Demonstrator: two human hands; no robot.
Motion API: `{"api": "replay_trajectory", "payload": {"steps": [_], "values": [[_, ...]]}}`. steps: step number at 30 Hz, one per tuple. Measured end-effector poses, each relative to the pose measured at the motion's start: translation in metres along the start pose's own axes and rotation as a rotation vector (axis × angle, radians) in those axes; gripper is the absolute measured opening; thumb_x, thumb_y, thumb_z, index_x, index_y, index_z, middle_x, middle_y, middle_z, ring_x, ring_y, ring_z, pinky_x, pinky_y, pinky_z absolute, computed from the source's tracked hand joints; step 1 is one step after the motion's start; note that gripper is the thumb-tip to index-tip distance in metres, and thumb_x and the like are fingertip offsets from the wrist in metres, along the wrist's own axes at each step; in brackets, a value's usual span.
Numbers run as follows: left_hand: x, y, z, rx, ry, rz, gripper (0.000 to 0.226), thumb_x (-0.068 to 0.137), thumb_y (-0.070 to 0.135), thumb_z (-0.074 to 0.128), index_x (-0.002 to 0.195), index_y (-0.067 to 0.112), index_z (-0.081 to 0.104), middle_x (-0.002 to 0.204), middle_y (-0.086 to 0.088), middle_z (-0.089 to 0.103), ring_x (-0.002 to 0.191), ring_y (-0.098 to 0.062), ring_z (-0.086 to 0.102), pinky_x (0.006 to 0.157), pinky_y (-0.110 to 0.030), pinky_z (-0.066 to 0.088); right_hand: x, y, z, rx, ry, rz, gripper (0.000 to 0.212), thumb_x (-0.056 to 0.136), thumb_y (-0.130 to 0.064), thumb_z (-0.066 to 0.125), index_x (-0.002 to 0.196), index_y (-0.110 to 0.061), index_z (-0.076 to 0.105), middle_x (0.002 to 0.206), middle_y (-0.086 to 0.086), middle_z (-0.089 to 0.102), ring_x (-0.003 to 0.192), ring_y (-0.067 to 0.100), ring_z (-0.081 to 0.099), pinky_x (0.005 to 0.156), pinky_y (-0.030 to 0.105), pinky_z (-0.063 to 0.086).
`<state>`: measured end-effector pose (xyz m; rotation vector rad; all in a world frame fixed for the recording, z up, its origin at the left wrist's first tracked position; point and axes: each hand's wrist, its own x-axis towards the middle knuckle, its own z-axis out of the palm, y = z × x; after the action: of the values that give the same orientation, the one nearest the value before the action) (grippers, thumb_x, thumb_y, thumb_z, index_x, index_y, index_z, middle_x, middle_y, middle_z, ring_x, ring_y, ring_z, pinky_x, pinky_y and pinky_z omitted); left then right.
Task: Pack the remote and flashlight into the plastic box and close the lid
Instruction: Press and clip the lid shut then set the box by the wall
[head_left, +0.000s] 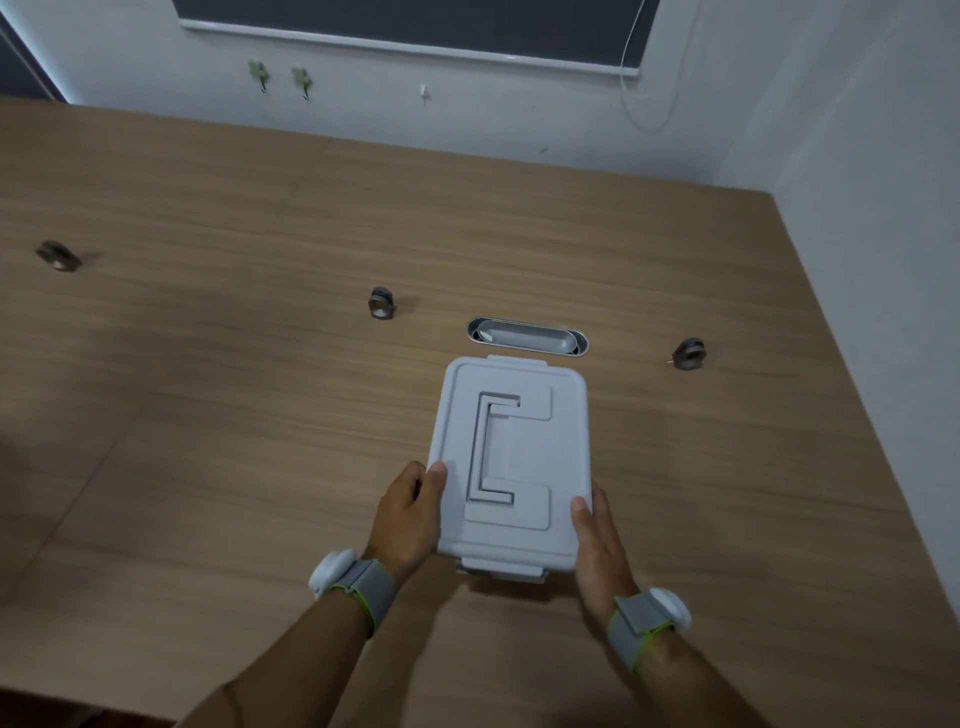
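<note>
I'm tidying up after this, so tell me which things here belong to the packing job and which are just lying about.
Job: plastic box with its lid on, left hand and right hand gripping its sides.

Lying about: three small metal fittings on the table, cable port, wall hooks.

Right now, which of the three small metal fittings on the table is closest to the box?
The middle fitting, just beyond the plastic box's far left corner. The right fitting sits a bit farther off, and the left fitting lies far away near the table's left side.

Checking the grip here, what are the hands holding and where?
Both hands hold the closed plastic box by its long sides near the front end: left hand on the left edge, right hand on the right.
</note>
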<state>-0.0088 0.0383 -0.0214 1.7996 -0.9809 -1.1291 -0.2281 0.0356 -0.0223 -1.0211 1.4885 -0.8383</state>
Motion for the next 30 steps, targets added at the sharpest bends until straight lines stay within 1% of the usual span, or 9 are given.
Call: {"api": "replay_trajectory", "payload": {"steps": [5, 8, 11, 14, 16, 18, 22, 26, 30], "values": [[0.0, 0.002, 0.0, -0.011, -0.031, 0.007, 0.04, 0.102, 0.043, 0.045, 0.07, 0.019, 0.037, 0.065, -0.001, 0.035, 0.059, -0.014, 0.038, 0.059, -0.034, 0.033, 0.002, 0.003, -0.005, -0.036, -0.071, 0.027, 0.064, 0.086, -0.069, 0.043, 0.143, -0.039, 0.037, 0.144, -0.01, 0.049, 0.131, 0.008, 0.047, 0.115, 0.039, 0.033], [0.002, 0.005, -0.004, -0.003, -0.042, -0.017, 0.042, 0.1, 0.044, 0.047, 0.069, 0.019, 0.036, 0.064, -0.001, 0.034, 0.058, -0.015, 0.037, 0.058, -0.034, 0.032, 0.005, 0.002, -0.008, -0.029, -0.094, 0.045, 0.046, 0.093, -0.055, 0.046, 0.137, -0.04, 0.044, 0.135, -0.011, 0.058, 0.123, 0.006, 0.054, 0.11, 0.036, 0.038], [0.012, 0.01, -0.006, 0.018, -0.046, -0.055, 0.046, 0.099, 0.047, 0.048, 0.066, 0.018, 0.034, 0.06, 0.003, 0.034, 0.058, -0.016, 0.038, 0.06, -0.031, 0.032, 0.016, -0.006, -0.011, -0.056, -0.092, 0.065, 0.046, 0.086, -0.062, 0.051, 0.128, -0.044, 0.047, 0.126, -0.011, 0.064, 0.115, 0.012, 0.06, 0.104, 0.043, 0.045], [0.028, 0.02, -0.005, 0.101, -0.031, -0.056, 0.05, 0.099, 0.055, 0.04, 0.066, 0.017, 0.038, 0.061, 0.0, 0.042, 0.06, -0.018, 0.042, 0.06, -0.032, 0.034, 0.034, -0.025, -0.013, -0.122, -0.059, 0.049, 0.04, 0.096, -0.047, 0.044, 0.133, -0.031, 0.044, 0.125, -0.005, 0.061, 0.107, 0.016, 0.059, 0.092, 0.031, 0.043], [0.04, 0.028, -0.001, 0.165, -0.004, -0.049, 0.055, 0.098, 0.059, 0.034, 0.067, 0.015, 0.04, 0.065, -0.004, 0.047, 0.061, -0.021, 0.044, 0.06, -0.035, 0.035, 0.049, -0.037, -0.014, -0.17, -0.024, 0.024, 0.039, 0.099, -0.044, 0.04, 0.132, -0.025, 0.044, 0.125, 0.001, 0.06, 0.105, 0.02, 0.058, 0.087, 0.03, 0.04], [0.046, 0.035, 0.004, 0.218, 0.021, -0.034, 0.057, 0.1, 0.058, 0.03, 0.065, 0.014, 0.042, 0.065, -0.004, 0.05, 0.061, -0.022, 0.046, 0.058, -0.034, 0.034, 0.058, -0.04, -0.012, -0.22, -0.016, 0.003, 0.04, 0.099, -0.045, 0.036, 0.132, -0.022, 0.045, 0.127, 0.005, 0.059, 0.11, 0.024, 0.057, 0.089, 0.031, 0.04], [0.048, 0.036, 0.007, 0.245, 0.047, 0.002, 0.056, 0.101, 0.055, 0.027, 0.064, 0.017, 0.044, 0.064, -0.001, 0.052, 0.061, -0.018, 0.047, 0.055, -0.032, 0.033, 0.062, -0.031, -0.009, -0.239, -0.046, -0.006, 0.046, 0.099, -0.05, 0.031, 0.137, -0.026, 0.043, 0.131, 0.001, 0.06, 0.118, 0.022, 0.057, 0.103, 0.036, 0.041], [0.048, 0.032, 0.008, 0.168, 0.033, 0.004, 0.055, 0.101, 0.056, 0.031, 0.061, 0.019, 0.04, 0.058, 0.004, 0.046, 0.059, -0.017, 0.043, 0.057, -0.033, 0.034, 0.061, -0.032, -0.009, -0.223, -0.033, -0.018, 0.041, 0.1, -0.047, 0.033, 0.132, -0.026, 0.048, 0.122, 0.0, 0.064, 0.108, 0.02, 0.061, 0.092, 0.03, 0.043], [0.052, 0.032, 0.009, 0.189, 0.035, -0.004, 0.046, 0.101, 0.044, 0.031, 0.063, 0.018, 0.037, 0.06, 0.001, 0.044, 0.058, -0.017, 0.037, 0.056, -0.033, 0.031, 0.065, -0.034, -0.01, -0.255, -0.026, -0.029, 0.038, 0.1, -0.043, 0.036, 0.13, -0.023, 0.047, 0.121, 0.003, 0.063, 0.105, 0.021, 0.06, 0.086, 0.029, 0.04]]}}
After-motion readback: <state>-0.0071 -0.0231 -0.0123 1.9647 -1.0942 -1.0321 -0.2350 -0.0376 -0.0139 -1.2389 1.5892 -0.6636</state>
